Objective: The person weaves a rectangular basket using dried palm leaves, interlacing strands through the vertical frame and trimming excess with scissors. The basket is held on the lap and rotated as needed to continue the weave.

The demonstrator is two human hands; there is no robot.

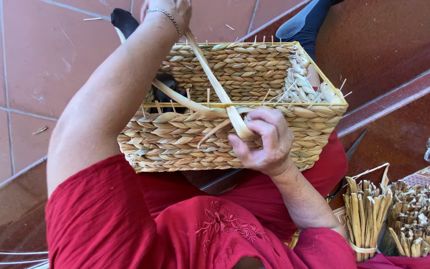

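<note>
Mostly woven, the basket [235, 114] has full walls; rim ends remain loose. Right hand [262, 142] pinches a straw strip [215, 82], left hand [167, 10], upper frame, grips its far end.

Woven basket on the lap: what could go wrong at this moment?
The flat strand is pulled taut between the left hand and right hand; it might crease or snap at the basket rim. Stiff cut ends poking up at the corner could prick the right hand's fingers.
</note>
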